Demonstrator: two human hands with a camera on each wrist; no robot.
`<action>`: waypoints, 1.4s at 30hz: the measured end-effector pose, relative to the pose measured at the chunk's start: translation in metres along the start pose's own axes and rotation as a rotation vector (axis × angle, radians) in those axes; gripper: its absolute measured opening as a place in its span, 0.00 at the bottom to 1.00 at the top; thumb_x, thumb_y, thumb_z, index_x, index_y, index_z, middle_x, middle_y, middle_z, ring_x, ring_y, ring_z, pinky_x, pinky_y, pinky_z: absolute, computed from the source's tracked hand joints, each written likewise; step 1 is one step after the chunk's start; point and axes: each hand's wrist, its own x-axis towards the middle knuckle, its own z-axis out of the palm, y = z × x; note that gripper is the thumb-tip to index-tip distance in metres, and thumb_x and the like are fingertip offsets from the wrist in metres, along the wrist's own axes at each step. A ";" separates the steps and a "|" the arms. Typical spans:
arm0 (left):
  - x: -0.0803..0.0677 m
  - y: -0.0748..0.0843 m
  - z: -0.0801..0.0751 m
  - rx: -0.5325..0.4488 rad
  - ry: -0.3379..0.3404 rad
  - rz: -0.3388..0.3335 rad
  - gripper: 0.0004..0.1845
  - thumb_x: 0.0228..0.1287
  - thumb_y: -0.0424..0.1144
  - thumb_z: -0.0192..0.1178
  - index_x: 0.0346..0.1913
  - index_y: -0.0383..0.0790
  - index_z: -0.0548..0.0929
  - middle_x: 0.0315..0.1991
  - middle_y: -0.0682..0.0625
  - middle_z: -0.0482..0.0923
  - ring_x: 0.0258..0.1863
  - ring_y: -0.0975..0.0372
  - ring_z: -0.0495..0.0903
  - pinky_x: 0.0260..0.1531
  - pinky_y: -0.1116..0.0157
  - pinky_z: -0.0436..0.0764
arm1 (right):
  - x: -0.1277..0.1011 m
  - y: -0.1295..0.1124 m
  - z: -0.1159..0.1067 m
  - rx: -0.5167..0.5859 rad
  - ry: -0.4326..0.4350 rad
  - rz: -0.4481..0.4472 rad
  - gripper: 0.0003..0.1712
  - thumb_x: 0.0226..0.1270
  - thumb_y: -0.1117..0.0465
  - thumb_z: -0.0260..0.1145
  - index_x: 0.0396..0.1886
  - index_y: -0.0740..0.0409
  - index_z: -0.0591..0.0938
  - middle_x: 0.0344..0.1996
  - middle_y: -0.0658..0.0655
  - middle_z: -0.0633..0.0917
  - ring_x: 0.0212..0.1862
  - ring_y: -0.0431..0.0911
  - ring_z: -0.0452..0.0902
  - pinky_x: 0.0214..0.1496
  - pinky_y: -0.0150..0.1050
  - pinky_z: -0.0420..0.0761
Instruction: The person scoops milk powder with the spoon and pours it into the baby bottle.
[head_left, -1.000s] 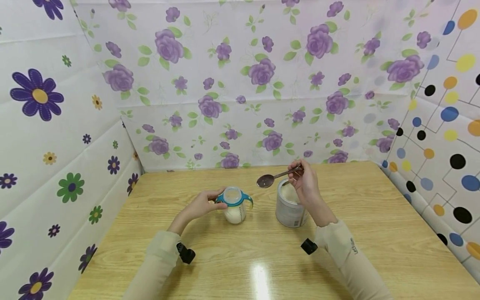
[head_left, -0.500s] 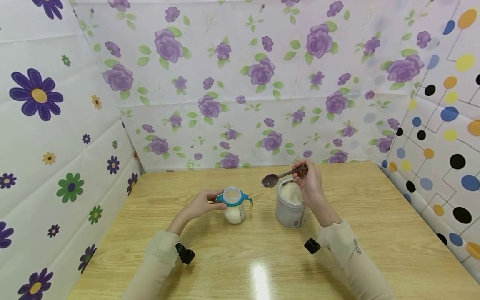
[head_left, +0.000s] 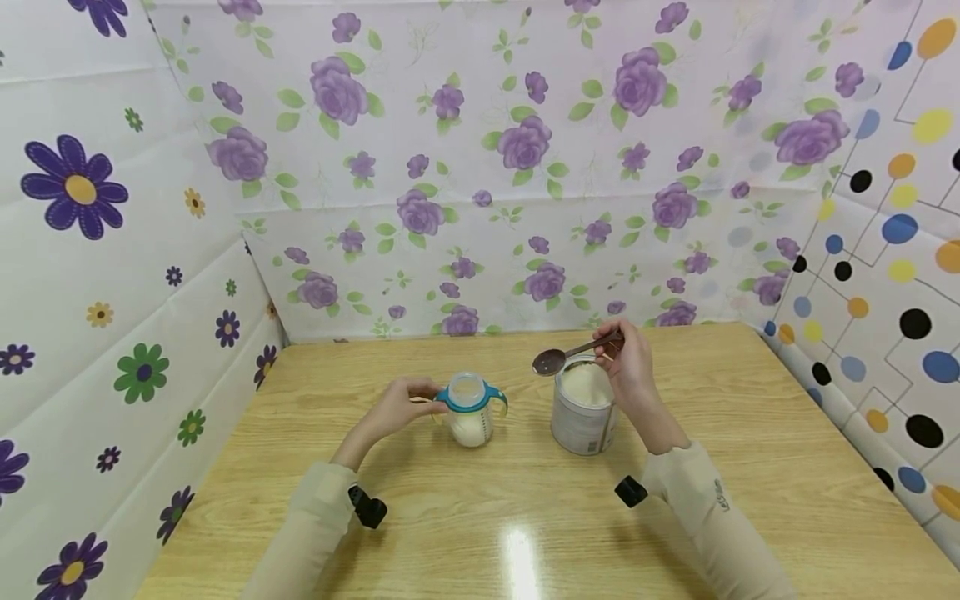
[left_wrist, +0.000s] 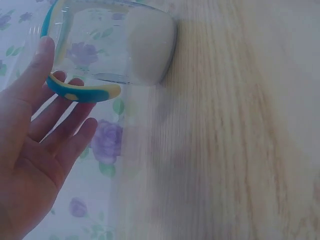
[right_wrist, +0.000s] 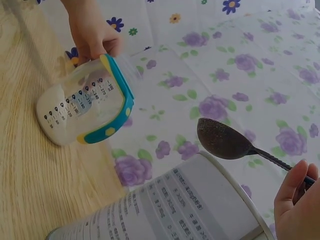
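Observation:
A clear baby bottle (head_left: 471,427) with a blue, two-handled collar and no cap stands on the table, with pale contents in its lower part. My left hand (head_left: 397,408) holds it at the left handle (left_wrist: 82,93), thumb on the collar and fingers behind the handle. In my right hand (head_left: 632,367), thumb and fingers pinch the handle of a dark brown spoon (head_left: 550,362). Its bowl hangs over the left rim of an open milk powder can (head_left: 581,429), which holds cream-coloured powder (head_left: 587,385). Measuring marks show on the bottle (right_wrist: 75,110) in the right wrist view.
The wooden table (head_left: 450,533) carries the bottle and, to its right, the can. A purple-flowered cloth (head_left: 480,167) hangs behind, with patterned cloths at both sides. Black cameras (head_left: 367,507) sit at the wrists.
The spoon and right hand have moved right, bringing the bowl from between bottle and can to the can's rim. The left hand has drawn slightly left at the bottle's collar.

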 end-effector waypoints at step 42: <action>-0.003 0.002 0.002 -0.061 0.062 0.054 0.07 0.63 0.35 0.65 0.43 0.41 0.85 0.40 0.41 0.85 0.38 0.58 0.84 0.43 0.44 0.80 | 0.010 0.015 -0.027 -0.847 -0.333 -1.001 0.23 0.79 0.56 0.47 0.24 0.60 0.78 0.18 0.55 0.77 0.20 0.39 0.66 0.25 0.25 0.69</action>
